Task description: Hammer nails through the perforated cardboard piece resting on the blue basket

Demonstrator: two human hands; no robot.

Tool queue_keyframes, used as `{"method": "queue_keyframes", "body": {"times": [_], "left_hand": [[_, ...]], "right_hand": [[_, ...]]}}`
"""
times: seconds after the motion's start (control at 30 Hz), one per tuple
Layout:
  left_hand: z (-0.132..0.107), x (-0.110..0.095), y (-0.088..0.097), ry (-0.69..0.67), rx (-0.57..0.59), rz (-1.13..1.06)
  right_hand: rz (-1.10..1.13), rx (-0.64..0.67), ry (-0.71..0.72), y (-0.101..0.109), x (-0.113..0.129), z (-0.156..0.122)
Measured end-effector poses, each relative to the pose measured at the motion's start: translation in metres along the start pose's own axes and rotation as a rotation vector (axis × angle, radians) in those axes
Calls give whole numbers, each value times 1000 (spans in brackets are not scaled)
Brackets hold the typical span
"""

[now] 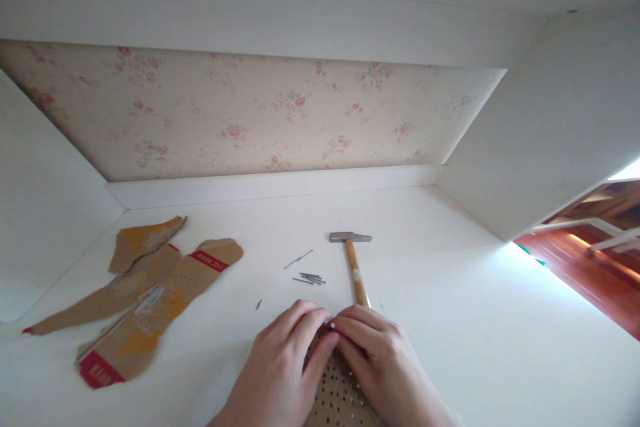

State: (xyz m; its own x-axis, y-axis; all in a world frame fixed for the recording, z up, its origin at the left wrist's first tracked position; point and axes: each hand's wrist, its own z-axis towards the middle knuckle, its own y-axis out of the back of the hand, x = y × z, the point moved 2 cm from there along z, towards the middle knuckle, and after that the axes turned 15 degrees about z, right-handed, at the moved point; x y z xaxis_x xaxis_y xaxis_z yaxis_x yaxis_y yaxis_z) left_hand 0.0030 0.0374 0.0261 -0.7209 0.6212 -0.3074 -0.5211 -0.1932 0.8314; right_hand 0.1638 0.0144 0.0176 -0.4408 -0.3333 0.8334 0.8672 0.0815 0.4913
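Left hand [285, 355], right hand [386, 348]: fingers pinch dotted brown board [336, 390] at far end; visible length points forward.

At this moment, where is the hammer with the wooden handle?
In the head view, the grey-headed, wooden-handled hammer lies on the white surface, just beyond the right hand and to the right of the small pile of grey metal nails.

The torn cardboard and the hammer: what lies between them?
In the head view, a small nail pile, something thin and metallic and a reddish scrap lie between the cardboard and hammer.
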Motion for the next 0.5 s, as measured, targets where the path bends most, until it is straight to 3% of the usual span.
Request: {"method": "queue_keyframes", "body": {"times": [0.13, 0.37, 0.5], "left_hand": [[3, 3, -7, -33, 9, -107], [1, 5, -13, -28, 8, -90], [-1, 8, -15, -9, -26, -84]], "right_hand": [[14, -33, 5, 1, -1, -1], [30, -49, -20, -1, -3, 0], [172, -159, -44, 3, -2, 0]]}}
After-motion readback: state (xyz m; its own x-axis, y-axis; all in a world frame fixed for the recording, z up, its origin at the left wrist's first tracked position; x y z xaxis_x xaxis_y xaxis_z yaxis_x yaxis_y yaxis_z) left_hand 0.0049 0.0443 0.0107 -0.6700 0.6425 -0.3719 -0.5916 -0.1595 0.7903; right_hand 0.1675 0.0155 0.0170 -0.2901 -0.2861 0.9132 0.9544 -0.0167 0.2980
